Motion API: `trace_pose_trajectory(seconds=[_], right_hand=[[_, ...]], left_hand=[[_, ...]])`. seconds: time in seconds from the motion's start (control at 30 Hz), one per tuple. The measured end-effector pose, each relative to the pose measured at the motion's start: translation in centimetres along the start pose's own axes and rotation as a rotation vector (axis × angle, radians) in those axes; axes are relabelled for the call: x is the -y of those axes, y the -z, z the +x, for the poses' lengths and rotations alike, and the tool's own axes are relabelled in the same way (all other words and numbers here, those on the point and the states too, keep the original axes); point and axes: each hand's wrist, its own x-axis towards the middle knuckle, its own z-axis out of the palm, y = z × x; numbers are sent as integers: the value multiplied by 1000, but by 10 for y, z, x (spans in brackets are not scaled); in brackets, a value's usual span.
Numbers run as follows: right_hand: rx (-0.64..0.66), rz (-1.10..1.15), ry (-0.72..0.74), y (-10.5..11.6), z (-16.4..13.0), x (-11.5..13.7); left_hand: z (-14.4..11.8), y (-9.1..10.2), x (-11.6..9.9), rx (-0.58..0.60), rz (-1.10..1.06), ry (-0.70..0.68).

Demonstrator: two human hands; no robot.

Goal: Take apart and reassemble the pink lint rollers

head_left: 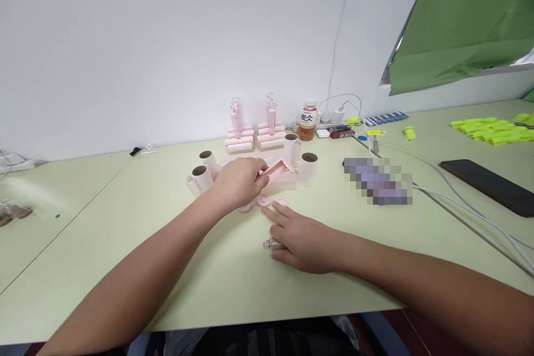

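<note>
Pink holder [277, 169] sits just in front of the bottle [307, 119], tipped up because your left hand [238, 181] pinches its near end with curled fingers. Your right hand [302, 239] lies nearer you, fingers spread flat, fingertip pinning a pink cap [280, 203].

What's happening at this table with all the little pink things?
A person sits at a pale green table working with small pink plastic parts. The left hand grips a pink box-shaped plastic piece among upright pink rolls with cardboard cores. The right hand lies flat, fingertips touching small round pink caps, with a small clear piece by its thumb. Stacked pink rollers and a drink bottle stand behind.
</note>
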Motion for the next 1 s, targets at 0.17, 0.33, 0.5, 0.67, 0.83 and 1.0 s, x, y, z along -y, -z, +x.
trace_pose_trajectory(seconds=[0.17,0.33,0.5,0.67,0.83,1.0], right_hand=[[-17,-8,-41,0,11,-3],[28,-20,-83,2,14,-5],[39,-49,-66,-1,-2,2],[44,-27,-71,-7,-8,10],[19,-45,-58,-13,-5,12],[-22,-62,-53,-13,-4,13]], left_hand=[[1,2,-1,14,-18,-2],[-1,0,-1,34,-32,-1],[2,-6,-3,63,84,-13],[15,-26,-12,155,290,-197],[26,-50,-16,257,429,-442],[25,-59,-13,255,431,-493]])
